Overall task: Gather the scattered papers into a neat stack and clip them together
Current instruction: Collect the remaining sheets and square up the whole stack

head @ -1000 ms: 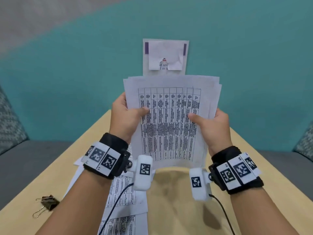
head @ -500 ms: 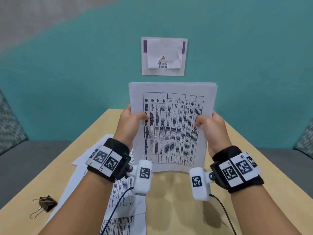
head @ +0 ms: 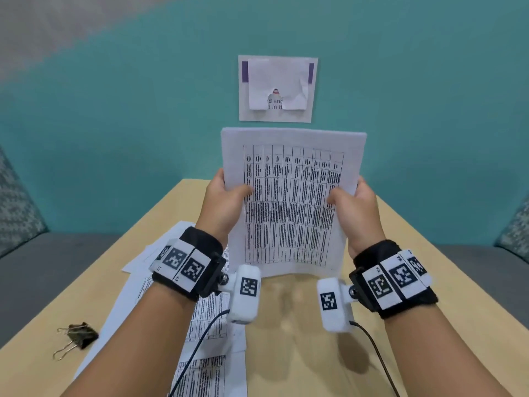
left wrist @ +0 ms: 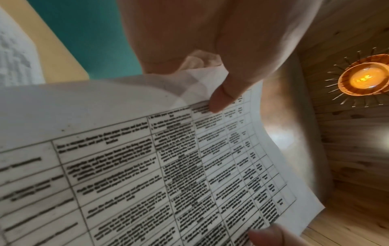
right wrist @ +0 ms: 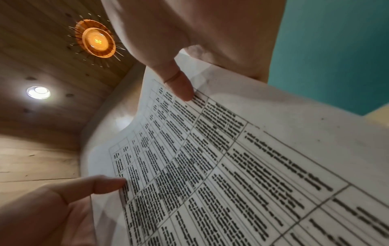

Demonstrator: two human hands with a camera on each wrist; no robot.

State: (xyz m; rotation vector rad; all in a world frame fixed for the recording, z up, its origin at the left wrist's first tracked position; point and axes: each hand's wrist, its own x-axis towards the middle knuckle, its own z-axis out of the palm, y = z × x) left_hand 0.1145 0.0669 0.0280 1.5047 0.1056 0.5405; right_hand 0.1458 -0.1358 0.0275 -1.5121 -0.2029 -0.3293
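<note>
two hands [head: 226, 207] [head: 356, 213] are pinching your paper stack [head: 292, 202] upright above the surface [head: 429, 253]; several loose sheets [head: 211, 325] are lying left, binder clip [head: 78, 338] waiting unused: gathering partly done, clipping pending.

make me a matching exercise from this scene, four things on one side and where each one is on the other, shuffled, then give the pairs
Things:
1. stack of papers
2. binder clip
3. loose sheets
4. notice

Places:
A. flat on the table, under the left forearm
B. on the teal wall
C. upright between the left hand and right hand
D. on the table's near left edge, apart from the sheets

Pairs: 1-C, 2-D, 3-A, 4-B
</note>
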